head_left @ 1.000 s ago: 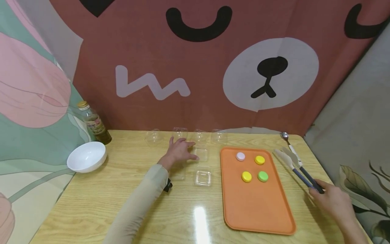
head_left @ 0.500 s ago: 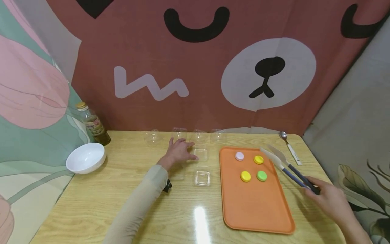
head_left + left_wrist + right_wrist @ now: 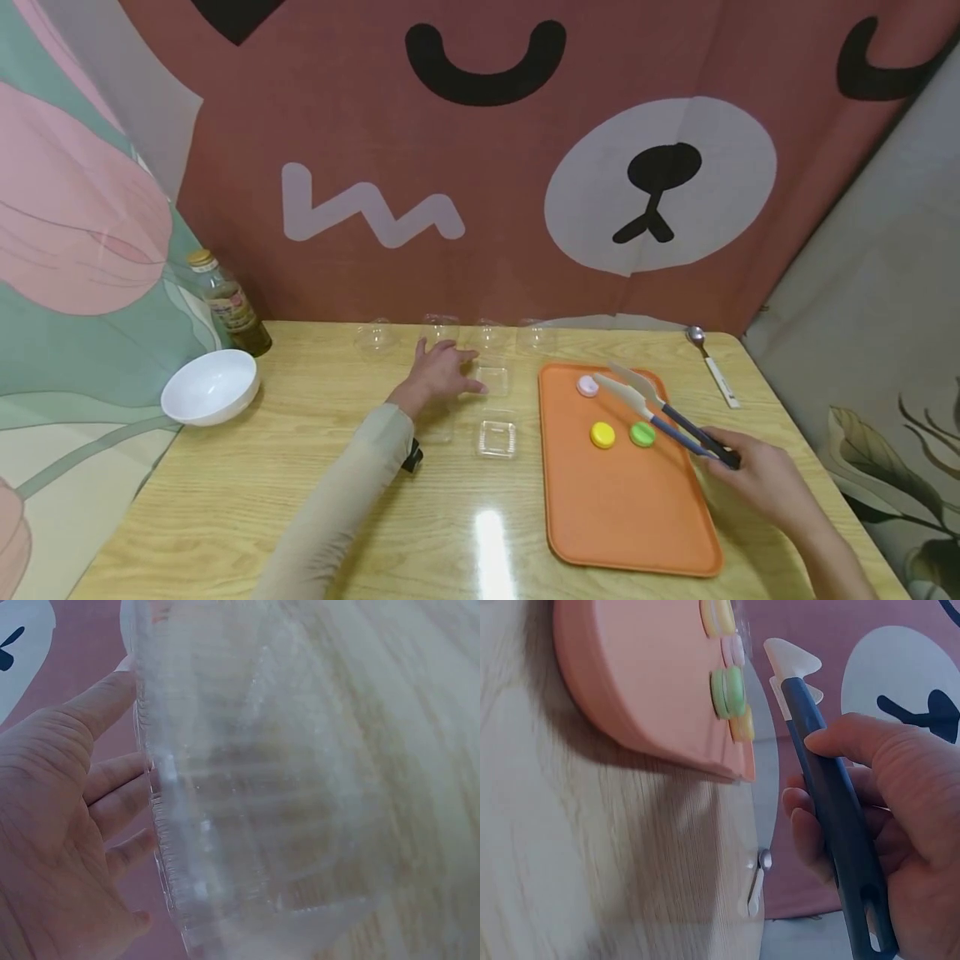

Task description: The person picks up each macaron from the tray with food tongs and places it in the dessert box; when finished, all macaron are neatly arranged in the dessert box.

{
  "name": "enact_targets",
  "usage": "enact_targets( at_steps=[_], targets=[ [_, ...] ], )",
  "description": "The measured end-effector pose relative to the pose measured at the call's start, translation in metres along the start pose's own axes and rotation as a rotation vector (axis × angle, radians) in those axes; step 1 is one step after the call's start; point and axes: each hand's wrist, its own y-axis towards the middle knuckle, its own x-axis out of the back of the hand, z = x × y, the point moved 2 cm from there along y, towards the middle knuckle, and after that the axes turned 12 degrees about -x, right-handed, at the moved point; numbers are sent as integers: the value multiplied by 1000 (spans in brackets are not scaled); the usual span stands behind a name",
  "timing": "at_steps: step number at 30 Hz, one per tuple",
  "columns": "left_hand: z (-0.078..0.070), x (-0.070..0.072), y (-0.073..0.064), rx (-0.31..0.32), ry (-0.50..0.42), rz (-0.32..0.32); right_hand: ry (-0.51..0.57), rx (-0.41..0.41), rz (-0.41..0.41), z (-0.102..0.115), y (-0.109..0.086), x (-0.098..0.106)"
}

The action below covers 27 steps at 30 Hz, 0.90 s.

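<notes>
My right hand (image 3: 757, 475) holds a pair of tongs (image 3: 829, 780) by the dark blue handles, thumb on top. Their pale tips reach over the orange tray (image 3: 630, 517), apart and with nothing seen between them. On the tray lie a pink macaron (image 3: 587, 386), a yellow macaron (image 3: 602, 435) and a green macaron (image 3: 642, 434). A second yellow macaron (image 3: 742, 724) is hidden behind the tongs in the head view. My left hand (image 3: 438, 373), fingers spread, is among clear plastic boxes; in the left wrist view its fingertips are at the edge of one clear plastic box (image 3: 255, 795).
More clear boxes stand nearby, one in front (image 3: 497, 435); several domed clear parts line the table's back edge. A white bowl (image 3: 210, 387) and an oil bottle (image 3: 234, 308) stand at the left. A spoon (image 3: 716, 371) lies right of the tray.
My right hand has moved left with the tongs, from beside the tray to over its far part, covering one yellow macaron in the head view. My left hand has stayed in place.
</notes>
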Motion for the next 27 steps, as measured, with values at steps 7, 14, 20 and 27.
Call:
enact_targets(
  at_steps=[7,14,20,27],
  targets=[
    [0,1,2,2,1,1,0,-15,53,4,3,-4],
    [-1,-5,-3,-2,3,-17,10,-44,87,5,-1,-12],
    [0,-8,-4,-5,7,-15,4,-25,95,3,-1,-15],
    [-1,-5,-3,-16,-3,-30,7,-42,121,4,0,-15]
  ],
)
